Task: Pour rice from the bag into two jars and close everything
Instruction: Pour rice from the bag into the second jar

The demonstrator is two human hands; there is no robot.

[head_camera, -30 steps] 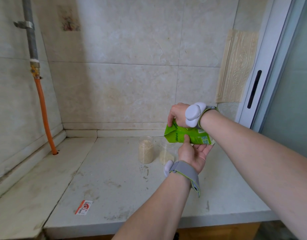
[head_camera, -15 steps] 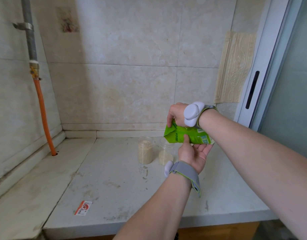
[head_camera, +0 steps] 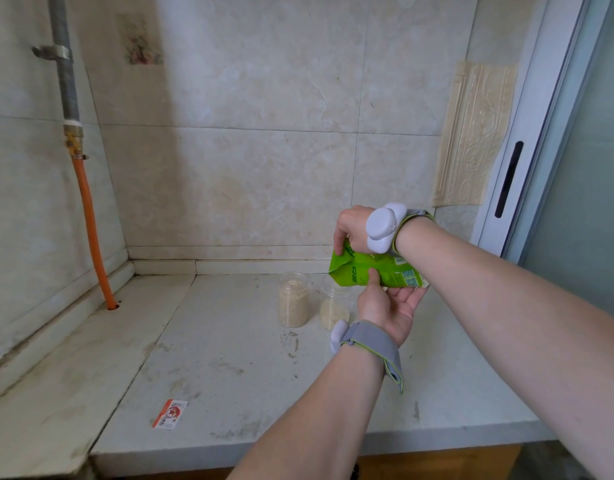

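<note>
R hand (head_camera: 352, 230) pinched top of bag (head_camera: 371, 273); L hand (head_camera: 385, 306) held it from below, thumb pressed on front. Mouth hung over 2nd jar (head_camera: 333, 303), just beside fuller 1st jar (head_camera: 293, 299). Best bet was slow tilt w/ mouth centred, avoiding spills.

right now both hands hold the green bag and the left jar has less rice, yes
No. The head view shows the left jar holding more rice than the right jar. The left hand and right hand do hold the green bag.
</note>
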